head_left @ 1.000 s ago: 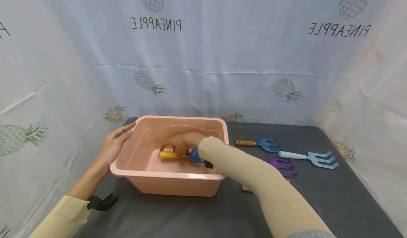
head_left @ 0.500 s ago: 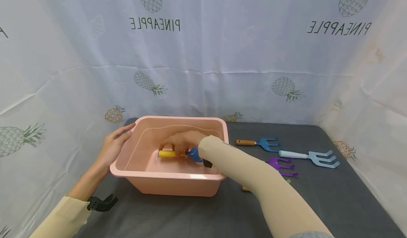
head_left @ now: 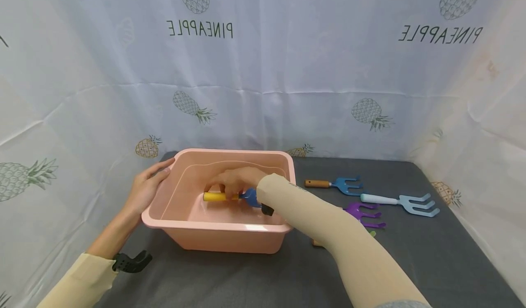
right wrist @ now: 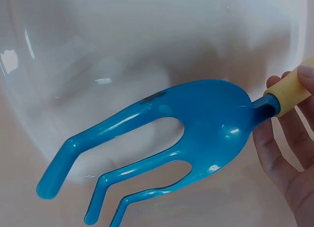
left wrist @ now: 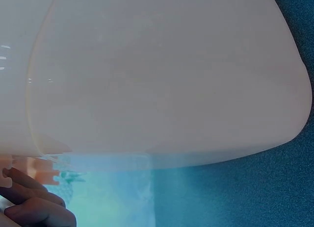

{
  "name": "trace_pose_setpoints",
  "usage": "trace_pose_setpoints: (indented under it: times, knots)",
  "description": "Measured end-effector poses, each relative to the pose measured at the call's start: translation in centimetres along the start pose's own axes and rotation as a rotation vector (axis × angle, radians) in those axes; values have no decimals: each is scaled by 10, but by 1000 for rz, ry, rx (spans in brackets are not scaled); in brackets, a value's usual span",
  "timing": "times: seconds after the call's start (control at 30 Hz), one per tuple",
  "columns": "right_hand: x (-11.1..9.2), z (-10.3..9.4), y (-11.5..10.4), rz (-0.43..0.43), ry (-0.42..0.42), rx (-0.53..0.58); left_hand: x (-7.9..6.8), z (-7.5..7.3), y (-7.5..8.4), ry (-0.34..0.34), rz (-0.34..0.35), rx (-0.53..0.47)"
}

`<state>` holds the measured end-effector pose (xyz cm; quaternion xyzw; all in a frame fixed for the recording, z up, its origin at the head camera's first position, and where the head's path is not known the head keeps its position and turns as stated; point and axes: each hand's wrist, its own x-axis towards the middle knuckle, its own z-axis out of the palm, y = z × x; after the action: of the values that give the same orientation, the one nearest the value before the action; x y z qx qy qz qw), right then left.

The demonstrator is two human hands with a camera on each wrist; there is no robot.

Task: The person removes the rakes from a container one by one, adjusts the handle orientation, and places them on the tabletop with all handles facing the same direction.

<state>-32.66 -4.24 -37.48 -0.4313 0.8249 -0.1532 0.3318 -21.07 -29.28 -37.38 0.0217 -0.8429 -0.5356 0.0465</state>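
A pink plastic tub (head_left: pixel 222 239) stands on the dark cloth. My left hand (head_left: pixel 144 191) grips its left end at the rim; in the left wrist view curled fingers (left wrist: pixel 39 207) show beside the tub wall (left wrist: pixel 162 89). Inside the tub, my right hand (head_left: pixel 237 180) holds a hand fork by its yellow handle (head_left: pixel 214 197). The fork's blue head (head_left: pixel 250 198) points right, partly hidden by the right wrist. Up close in the right wrist view, the thumb and fingers are round the handle (right wrist: pixel 289 92), and the blue three-pronged head (right wrist: pixel 216 119) lies over the tub's inside.
Right of the tub lie a blue fork with a wooden handle (head_left: pixel 316 183), a light blue fork (head_left: pixel 380 200) and a purple fork (head_left: pixel 361 212). Another wooden handle (head_left: pixel 316 243) and a green tip (head_left: pixel 372 233) show from under the right sleeve. A pineapple-print curtain (head_left: pixel 263 61) hangs behind.
The yellow-handled hand fork has shifted very slightly left inside the tub with my right hand. My left hand has stayed at the rim.
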Motion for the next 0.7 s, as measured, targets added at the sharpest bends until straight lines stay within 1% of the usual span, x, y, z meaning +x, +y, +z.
trace_pose_setpoints:
  times: [0.2,0.4,0.7]
  knots:
    - [3,-1,-2,16,-18,30,1,0,-1,-3,-12,-7]
    - [5,-3,-4,26,3,41,1,-1,1,-11,-1,-21]
    - [6,-4,-3,-43,29,-56,1,-1,0,-13,-7,-6]
